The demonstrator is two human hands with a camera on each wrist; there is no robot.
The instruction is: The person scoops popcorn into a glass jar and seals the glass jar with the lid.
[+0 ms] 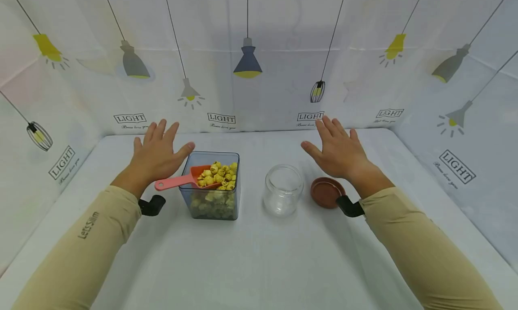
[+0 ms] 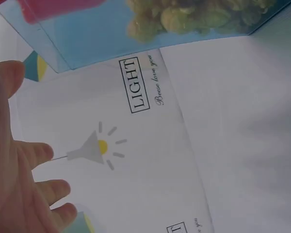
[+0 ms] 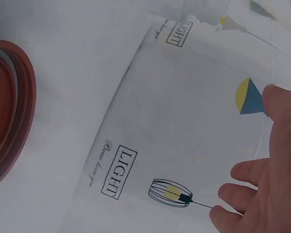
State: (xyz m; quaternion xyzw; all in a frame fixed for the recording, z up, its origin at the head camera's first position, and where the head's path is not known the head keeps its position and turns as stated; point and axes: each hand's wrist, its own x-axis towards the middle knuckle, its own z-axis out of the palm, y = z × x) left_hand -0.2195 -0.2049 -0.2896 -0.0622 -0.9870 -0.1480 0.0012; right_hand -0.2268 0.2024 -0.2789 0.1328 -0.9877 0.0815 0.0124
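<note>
My left hand (image 1: pixel 155 152) is held out with spread fingers and holds nothing, just left of a clear bluish square container (image 1: pixel 194 159). Popcorn (image 1: pixel 226 177) fills part of that container. A pink scoop (image 1: pixel 176 182) lies on the popcorn, its handle sticking out over the left rim toward my left wrist. Likewise spread and holding nothing, my right hand (image 1: pixel 337 150) is above and beyond a reddish-brown round lid (image 1: pixel 327 192). Between the container and the lid stands a clear round jar (image 1: pixel 283 191) without a cover. In the right wrist view the lid (image 3: pixel 24 111) shows at the left edge.
A white cloth covers the table (image 1: pixel 251 265). Behind it and along both sides hangs a white curtain (image 1: pixel 279 99) printed with lamps and the word LIGHT. Black wrist camera mounts (image 1: pixel 151 205) jut inward under both wrists, the right one overlapping the lid's edge in the head view.
</note>
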